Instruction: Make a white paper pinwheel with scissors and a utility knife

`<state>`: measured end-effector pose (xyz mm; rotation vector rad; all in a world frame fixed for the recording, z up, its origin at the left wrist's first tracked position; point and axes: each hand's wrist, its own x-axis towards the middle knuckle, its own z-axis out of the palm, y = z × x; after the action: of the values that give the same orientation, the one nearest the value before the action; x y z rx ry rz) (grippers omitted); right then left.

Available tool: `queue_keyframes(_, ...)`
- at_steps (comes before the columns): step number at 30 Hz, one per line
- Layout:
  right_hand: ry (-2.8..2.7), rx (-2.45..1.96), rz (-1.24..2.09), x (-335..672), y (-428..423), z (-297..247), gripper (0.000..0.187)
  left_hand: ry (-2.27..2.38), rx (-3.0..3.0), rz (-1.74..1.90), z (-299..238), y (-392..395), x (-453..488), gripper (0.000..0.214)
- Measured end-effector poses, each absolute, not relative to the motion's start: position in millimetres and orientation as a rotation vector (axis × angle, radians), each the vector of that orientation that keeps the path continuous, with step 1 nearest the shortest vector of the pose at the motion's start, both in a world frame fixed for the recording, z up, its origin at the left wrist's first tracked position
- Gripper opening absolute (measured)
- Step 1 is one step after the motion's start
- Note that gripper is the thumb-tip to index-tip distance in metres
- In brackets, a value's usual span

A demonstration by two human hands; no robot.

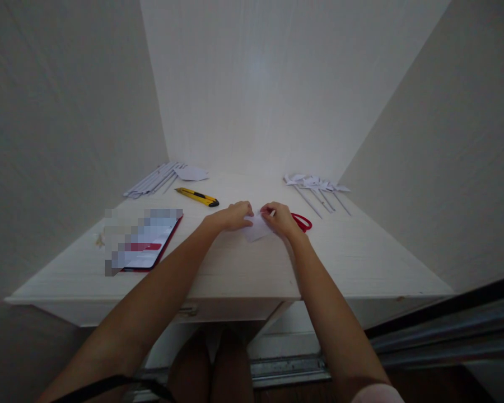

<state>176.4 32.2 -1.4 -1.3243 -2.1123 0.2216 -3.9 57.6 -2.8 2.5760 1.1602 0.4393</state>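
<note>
A small piece of white paper point(258, 230) lies between my two hands at the middle of the white table. The fingers of my left hand point(237, 216) hold its left side, thumb toward the middle. My right hand point(280, 218) is closed in a pinch on the upper right part of the paper. Just right of that hand, the red handles of scissors point(303, 222) show; the hand hides the rest. Beyond my left hand lies a yellow and black utility knife point(197, 197).
At the back right lie several white paper pinwheels point(313, 183) on thin sticks. Thin paper sticks point(153, 180) and cut paper point(192, 173) lie at the back left. A partly blurred tablet point(151, 246) rests at left. Walls point(252, 84) enclose the table point(361, 268).
</note>
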Motion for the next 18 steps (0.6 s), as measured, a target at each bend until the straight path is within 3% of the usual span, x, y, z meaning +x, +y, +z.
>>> queue_keyframes(12,-2.295,-1.27,0.168,177.7,29.5,2.6,0.033,1.114,2.551,0.544,-5.4,61.4,-4.1,0.019)
queue_keyframes(18,-2.141,-1.367,0.171,180.1,29.0,3.0,0.02,1.139,2.554,0.536,-3.7,59.5,-3.3,0.02)
